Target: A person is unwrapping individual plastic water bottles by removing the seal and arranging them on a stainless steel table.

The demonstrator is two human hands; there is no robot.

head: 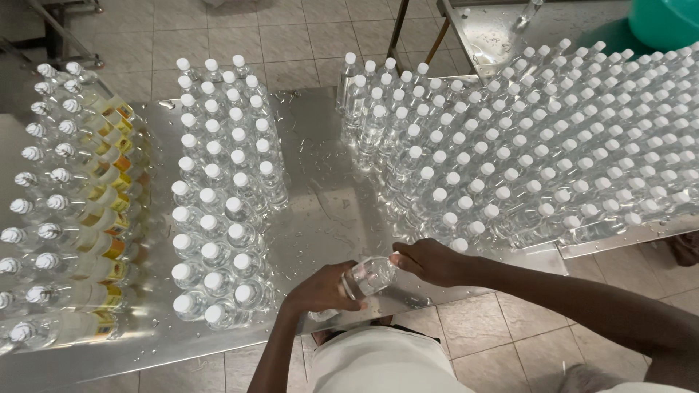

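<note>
I hold one clear plastic bottle (pixel 368 279) tilted on its side over the near edge of a wet steel table (pixel 320 211). My left hand (pixel 322 288) grips its lower body. My right hand (pixel 431 260) closes around its cap end. To my left stands a block of unlabelled white-capped bottles (pixel 218 196) in three columns. To my right a large crowd of the same unlabelled bottles (pixel 524 138) fills the table.
Labelled bottles (pixel 73 211) with yellow and orange wraps stand in two rows at the far left. A second steel table (pixel 495 29) with a green basin (pixel 666 22) sits behind. Tiled floor surrounds the tables.
</note>
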